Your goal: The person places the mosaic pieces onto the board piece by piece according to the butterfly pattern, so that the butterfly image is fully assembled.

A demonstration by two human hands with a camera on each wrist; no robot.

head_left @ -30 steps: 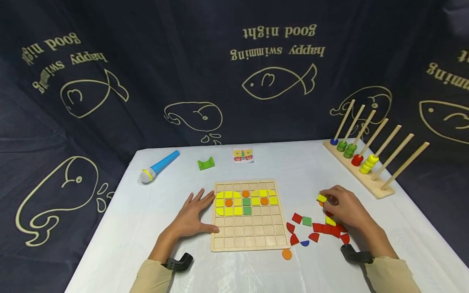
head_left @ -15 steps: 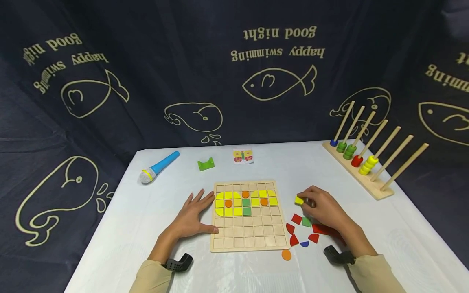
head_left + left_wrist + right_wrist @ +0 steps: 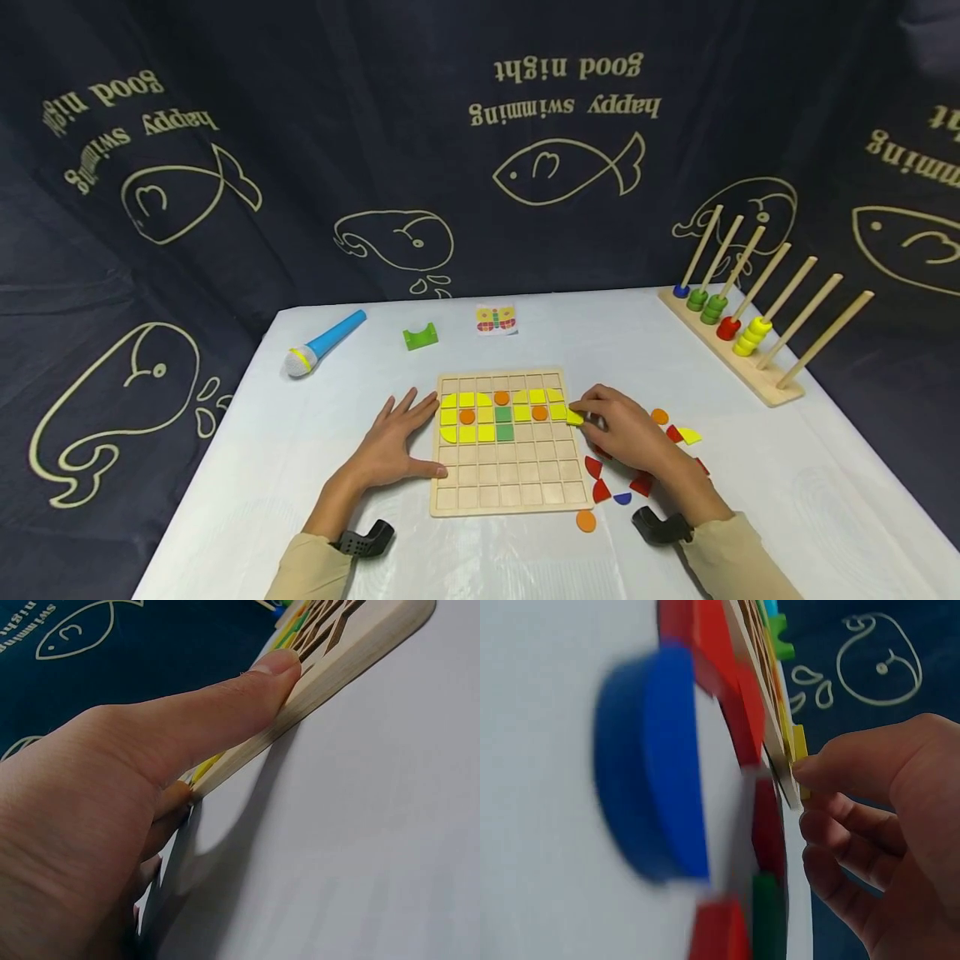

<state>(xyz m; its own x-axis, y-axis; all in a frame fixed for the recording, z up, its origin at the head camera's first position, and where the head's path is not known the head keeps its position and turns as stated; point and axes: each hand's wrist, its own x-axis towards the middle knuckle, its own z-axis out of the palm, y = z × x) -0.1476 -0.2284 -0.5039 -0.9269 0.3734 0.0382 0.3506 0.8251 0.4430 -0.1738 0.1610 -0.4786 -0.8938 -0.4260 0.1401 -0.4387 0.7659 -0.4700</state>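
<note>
A wooden grid board (image 3: pixel 491 477) lies on the table, its upper rows partly filled with yellow, orange and green tiles. My left hand (image 3: pixel 390 446) rests at the board's left side with fingers spread; the thumb (image 3: pixel 274 667) lies on the board's edge. At the board's right edge my right hand (image 3: pixel 618 427) pinches a yellow square tile (image 3: pixel 574 417) between thumb and fingers. In the right wrist view the yellow tile (image 3: pixel 801 742) sits just above the board's rim. Under and beside the right hand lie loose red tiles (image 3: pixel 602 491), partly covered by it.
A butterfly pattern card (image 3: pixel 496 319), a green arched block (image 3: pixel 421 337) and a toy microphone (image 3: pixel 324 343) lie behind the board. A peg abacus (image 3: pixel 738 350) stands at the right. An orange disc (image 3: pixel 586 521) and a blue half-round (image 3: pixel 622 499) lie near the board's lower right corner.
My right hand has carried the yellow tile leftward from the loose pieces to the board's right edge. Pieces it covered, such as an orange disc, now show. My left hand has stayed put.
</note>
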